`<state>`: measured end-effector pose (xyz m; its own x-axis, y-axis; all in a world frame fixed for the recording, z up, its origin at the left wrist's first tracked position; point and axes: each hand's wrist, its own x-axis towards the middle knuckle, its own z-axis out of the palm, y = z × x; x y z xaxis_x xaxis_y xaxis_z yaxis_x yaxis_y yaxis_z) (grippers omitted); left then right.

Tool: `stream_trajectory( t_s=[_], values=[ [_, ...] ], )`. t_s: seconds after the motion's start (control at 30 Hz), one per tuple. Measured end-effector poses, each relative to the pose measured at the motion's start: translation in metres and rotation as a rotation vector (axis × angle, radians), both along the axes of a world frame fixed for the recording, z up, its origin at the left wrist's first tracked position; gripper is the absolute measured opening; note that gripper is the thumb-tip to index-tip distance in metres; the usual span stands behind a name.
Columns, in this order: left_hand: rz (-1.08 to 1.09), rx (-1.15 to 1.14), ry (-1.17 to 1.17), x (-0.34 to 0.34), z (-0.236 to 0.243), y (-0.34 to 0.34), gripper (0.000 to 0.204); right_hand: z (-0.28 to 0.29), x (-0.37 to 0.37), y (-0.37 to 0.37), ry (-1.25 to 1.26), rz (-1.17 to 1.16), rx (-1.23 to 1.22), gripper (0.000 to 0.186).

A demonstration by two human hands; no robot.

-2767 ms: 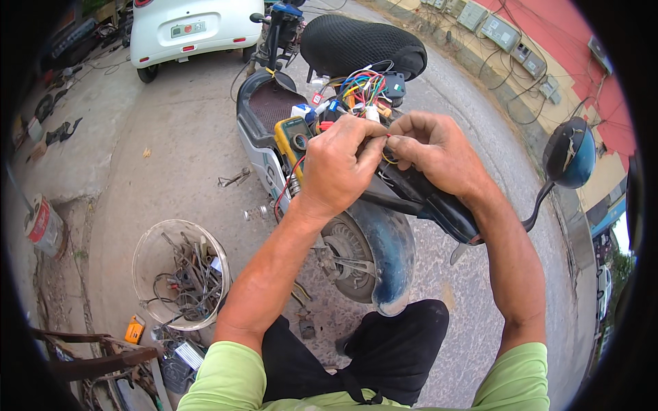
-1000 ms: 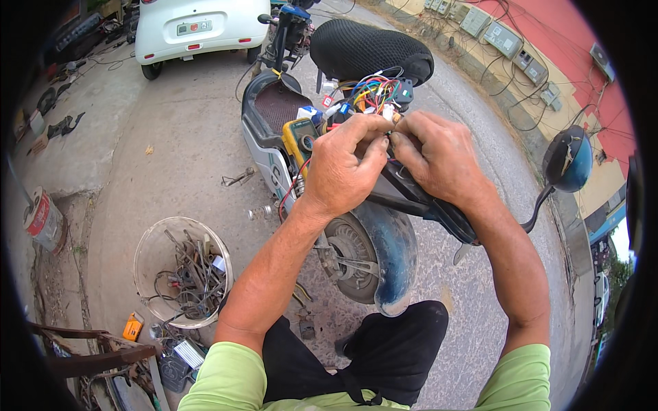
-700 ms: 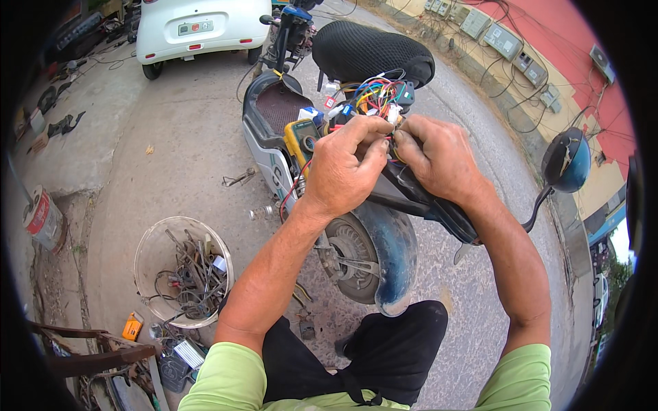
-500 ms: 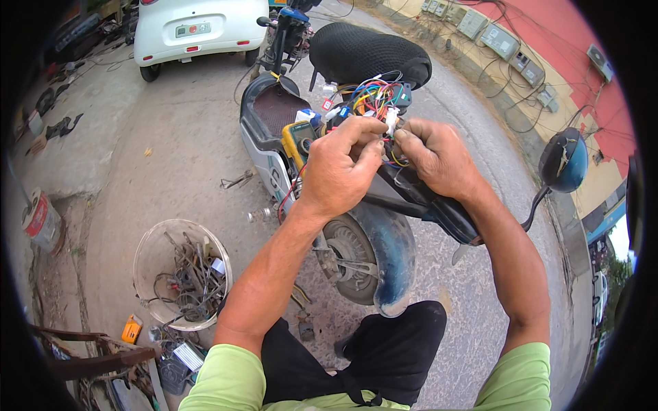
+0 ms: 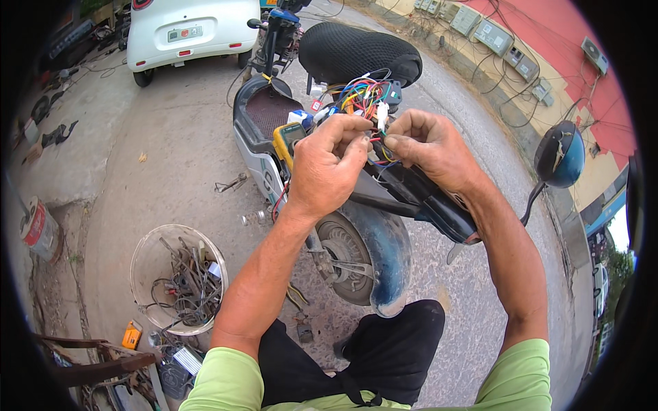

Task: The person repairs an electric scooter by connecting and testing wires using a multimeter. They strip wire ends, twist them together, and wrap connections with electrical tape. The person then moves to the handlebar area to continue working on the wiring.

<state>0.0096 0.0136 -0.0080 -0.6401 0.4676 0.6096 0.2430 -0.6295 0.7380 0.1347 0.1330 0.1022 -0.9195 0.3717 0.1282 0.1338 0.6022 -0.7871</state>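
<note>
Both hands are at the tangle of coloured wires (image 5: 367, 92) on the rear of an electric scooter (image 5: 257, 164). The thumb and fingers of my left hand (image 5: 327, 161) pinch a thin wire, partly hidden by the fingertips. Just to the right, my right hand (image 5: 435, 147) is closed in a pinch on another thin wire, with a short red piece showing between the hands. A white plug connector (image 5: 382, 114) stands right above the fingertips. Beside my left hand, a yellow multimeter (image 5: 282, 145) leans on the scooter's footboard side.
A black mesh-covered seat (image 5: 356, 53) lies beyond the wires. Below are the rear wheel (image 5: 346, 257) and blue mudguard (image 5: 391, 260). A bucket of tools and cables (image 5: 140, 274) stands at left, a mirror (image 5: 560, 154) at right. A white car (image 5: 199, 17) is parked behind.
My hands have drawn slightly apart, the right fingers turning more toward the left. The white connector now shows more plainly above them. The whole view has shifted a little.
</note>
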Motion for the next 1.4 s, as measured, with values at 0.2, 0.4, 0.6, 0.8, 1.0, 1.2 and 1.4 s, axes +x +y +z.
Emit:
stream_trajectory(
  t_s=[0.2, 0.4, 0.6, 0.8, 1.0, 1.2, 1.4],
  values=[
    [0.002, -0.022, 0.084, 0.001, 0.001, 0.0, 0.02, 0.0, 0.0, -0.003, -0.016, -0.009, 0.058, 0.02],
    [0.01, 0.01, 0.05, 0.002, 0.0, 0.003, 0.012, 0.003, 0.001, -0.006, -0.085, 0.015, 0.103, 0.03],
    [0.003, -0.003, 0.0, 0.004, 0.002, 0.001, 0.01, -0.001, 0.001, -0.003, -0.066, 0.01, 0.062, 0.037],
    [-0.009, 0.001, -0.012, 0.002, 0.0, 0.002, 0.011, 0.003, 0.002, -0.005, -0.064, -0.015, -0.046, 0.039],
    [-0.005, -0.001, -0.007, 0.002, 0.001, 0.002, 0.01, -0.001, 0.001, 0.0, -0.084, -0.002, -0.025, 0.032],
    [0.016, 0.028, 0.001, -0.023, 0.001, -0.006, 0.011, 0.0, 0.001, 0.0, 0.01, -0.087, -0.117, 0.026],
    [0.248, -0.047, -0.201, -0.088, -0.026, -0.018, 0.017, 0.0, -0.004, -0.008, 0.05, -0.125, -0.163, 0.023]
  ],
)
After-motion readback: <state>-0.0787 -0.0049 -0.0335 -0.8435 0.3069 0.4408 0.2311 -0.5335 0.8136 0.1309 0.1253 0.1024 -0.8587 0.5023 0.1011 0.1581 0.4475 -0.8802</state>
